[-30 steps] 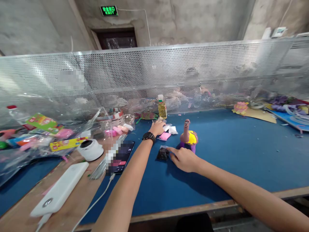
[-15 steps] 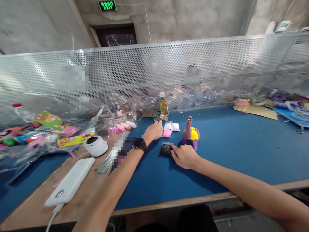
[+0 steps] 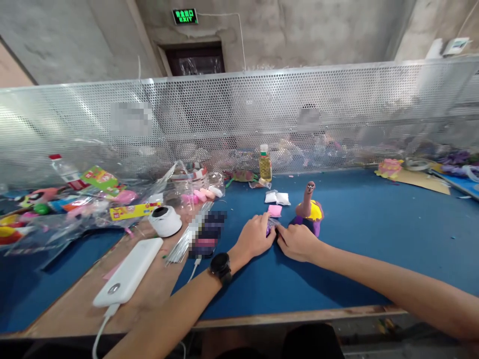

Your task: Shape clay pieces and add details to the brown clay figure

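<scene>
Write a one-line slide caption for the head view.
Both hands, left and right, meet over a small packet beside a clay figure on blue felt.

Blue table (image 3: 374, 239) (clay figure (image 3: 310, 209), bottle (image 3: 265, 163))

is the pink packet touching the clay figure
Apart. The head view shows a strip of blue table between the pink packet and the clay figure.

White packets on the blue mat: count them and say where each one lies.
2. One white packet and a second white packet lie side by side behind the pink packet, left of the clay figure. Others may hide in the clutter.
</scene>
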### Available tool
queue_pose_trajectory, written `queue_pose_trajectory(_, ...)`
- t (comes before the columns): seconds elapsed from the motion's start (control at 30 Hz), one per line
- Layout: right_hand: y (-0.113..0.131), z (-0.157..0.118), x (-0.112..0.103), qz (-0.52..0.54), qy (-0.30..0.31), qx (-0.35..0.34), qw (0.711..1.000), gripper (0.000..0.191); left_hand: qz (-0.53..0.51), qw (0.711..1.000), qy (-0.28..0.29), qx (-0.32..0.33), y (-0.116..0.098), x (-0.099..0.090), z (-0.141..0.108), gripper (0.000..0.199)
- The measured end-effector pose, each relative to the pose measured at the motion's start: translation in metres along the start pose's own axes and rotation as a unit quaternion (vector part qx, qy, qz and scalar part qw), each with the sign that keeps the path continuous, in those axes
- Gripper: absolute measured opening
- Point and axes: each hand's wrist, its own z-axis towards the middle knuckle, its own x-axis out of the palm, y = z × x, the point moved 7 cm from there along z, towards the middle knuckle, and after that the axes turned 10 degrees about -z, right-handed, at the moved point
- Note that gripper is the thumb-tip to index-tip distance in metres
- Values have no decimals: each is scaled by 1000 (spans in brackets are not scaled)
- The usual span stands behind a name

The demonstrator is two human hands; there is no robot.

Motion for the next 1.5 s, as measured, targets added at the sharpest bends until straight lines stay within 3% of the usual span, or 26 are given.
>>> queue_pose_trajectory(0.2, -13, 5, 7, 51, 6, 46, 998, 40, -17, 1000, 2, -19, 0, -4, 1, 40)
queue_pose_trajectory(0.47, -18, 0, 2, 35, 10, 83, 996, 43, 19, 998, 15, -50, 5, -9, -6, 47)
queue_pose_trajectory(0.6, -26, 1, 4, 138, -13, 82, 987, 52, -29, 998, 4, -64, 17, -12, -7, 46)
queue_pose_trajectory(0.67, -34, 1, 4, 268, -40, 100, 957, 60, -54, 995, -5, -78, 23, -12, -6, 43)
queue_pose_trajectory(0.77, -47, -2, 3, 442, -71, 160, 880, 75, -76, 994, -10, -77, 27, -11, -5, 39)
queue_pose_trajectory(0.83, -50, -6, -4, 484, -98, 176, 851, 83, -75, 995, -16, -61, 26, -10, -4, 36)
queue_pose_trajectory(0.9, -51, -10, -16, 491, -143, 162, 844, 85, -59, 996, -24, -55, 27, -11, -3, 35)
queue_pose_trajectory(1.0, -48, -14, -26, 473, -166, 140, 854, 87, 5, 996, -18, -88, 31, -15, -2, 39)
queue_pose_trajectory(1.07, -47, -14, -28, 432, -160, 132, 878, 87, 78, 988, -8, -137, 35, -24, -4, 42)
queue_pose_trajectory(1.23, -44, -9, -26, 279, -84, 71, 954, 75, 217, 936, -1, -276, 49, -71, -34, 55)
queue_pose_trajectory(1.37, -35, -5, -18, 185, -21, -22, 982, 44, 221, 907, -2, -359, 73, -102, -82, 76)
queue_pose_trajectory(1.5, -32, -5, -7, 169, 1, -34, 985, 26, 152, 916, -27, -370, 88, -112, -111, 84)
